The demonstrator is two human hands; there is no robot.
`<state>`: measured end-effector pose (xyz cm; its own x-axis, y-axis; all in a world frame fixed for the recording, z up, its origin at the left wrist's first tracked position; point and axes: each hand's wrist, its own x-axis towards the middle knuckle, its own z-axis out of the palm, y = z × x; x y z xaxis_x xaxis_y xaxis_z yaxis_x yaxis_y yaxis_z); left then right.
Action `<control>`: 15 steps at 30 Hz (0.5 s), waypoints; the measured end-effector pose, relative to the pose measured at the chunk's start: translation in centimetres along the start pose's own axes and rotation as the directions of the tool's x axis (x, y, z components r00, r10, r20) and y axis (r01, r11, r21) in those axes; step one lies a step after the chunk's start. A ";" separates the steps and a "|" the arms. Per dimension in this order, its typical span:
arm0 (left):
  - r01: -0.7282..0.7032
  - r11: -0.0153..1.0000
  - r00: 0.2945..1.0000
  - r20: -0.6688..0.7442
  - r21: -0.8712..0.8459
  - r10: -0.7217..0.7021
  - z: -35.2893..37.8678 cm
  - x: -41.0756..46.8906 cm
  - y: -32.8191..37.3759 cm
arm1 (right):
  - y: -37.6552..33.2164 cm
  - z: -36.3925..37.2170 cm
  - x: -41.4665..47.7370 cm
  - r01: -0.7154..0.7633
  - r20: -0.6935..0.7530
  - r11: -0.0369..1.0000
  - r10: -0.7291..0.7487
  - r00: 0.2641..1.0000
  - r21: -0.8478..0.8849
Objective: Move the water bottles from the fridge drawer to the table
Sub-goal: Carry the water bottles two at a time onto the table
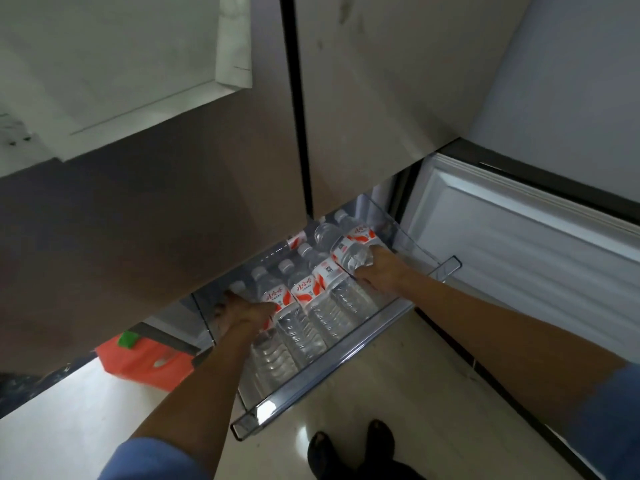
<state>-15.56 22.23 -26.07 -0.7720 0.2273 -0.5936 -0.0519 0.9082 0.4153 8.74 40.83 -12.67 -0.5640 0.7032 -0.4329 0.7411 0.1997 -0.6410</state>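
Observation:
A clear fridge drawer [332,367] is pulled out below the closed brown fridge doors. Several clear water bottles with red and white labels lie side by side in it, white caps pointing into the fridge. My right hand [379,271] grips the base of the rightmost bottle [353,245], which sits a little higher than the others. My left hand [242,315] reaches into the drawer's left end and curls around the leftmost bottle [268,355], covering its label. Two more bottles [311,306] lie between my hands.
The open lower fridge door [519,258] stands to the right of the drawer. An orange bag [145,363] lies on the floor at the left. My black shoes [349,448] stand on the pale tile floor in front of the drawer. A white cabinet [104,64] hangs upper left.

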 end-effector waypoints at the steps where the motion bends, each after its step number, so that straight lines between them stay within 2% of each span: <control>1: -0.017 1.000 1.000 0.018 -0.019 0.018 1.1 3.2 -1.4 | -0.1 -0.1 -0.3 -0.004 -0.016 1.000 0.004 1.000 0.000; 3: -0.029 0.995 0.999 0.023 -0.092 0.031 1.8 6.5 -2.5 | -0.3 0.0 -0.7 -0.010 -0.052 1.000 0.010 0.999 -0.013; 6: -0.018 0.962 0.999 0.043 -0.272 0.031 -1.4 0.8 -0.1 | -0.8 0.5 -1.2 0.007 -0.129 0.997 -0.016 0.991 -0.076; 9: -0.099 0.927 0.991 0.045 -0.361 0.123 -4.5 -7.7 3.0 | -1.2 0.7 -1.7 0.021 -0.202 0.995 -0.040 0.979 -0.098; 11: -0.236 0.928 0.968 0.016 -0.288 0.251 -5.2 -10.6 4.2 | -1.5 0.4 -2.1 0.015 -0.267 0.995 -0.040 0.963 -0.097; 12: -0.327 0.924 0.942 0.012 -0.196 0.336 -5.4 -11.7 4.8 | -1.7 0.1 -2.5 0.009 -0.296 0.993 -0.044 0.954 -0.118; 14: -0.495 0.867 0.869 0.054 0.059 0.492 -5.3 -13.7 6.0 | -1.9 -0.4 -3.3 0.008 -0.319 0.981 -0.071 0.945 -0.194; 15: -0.560 0.800 0.826 0.077 0.213 0.558 -5.5 -14.5 6.4 | -2.0 -0.7 -3.7 0.006 -0.319 0.975 -0.079 0.945 -0.224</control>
<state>-8.19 22.84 -11.03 -0.6179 0.7216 -0.3122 0.5260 0.6745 0.5180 9.58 38.31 -9.35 -0.4753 0.8658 -0.1561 0.8004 0.3519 -0.4853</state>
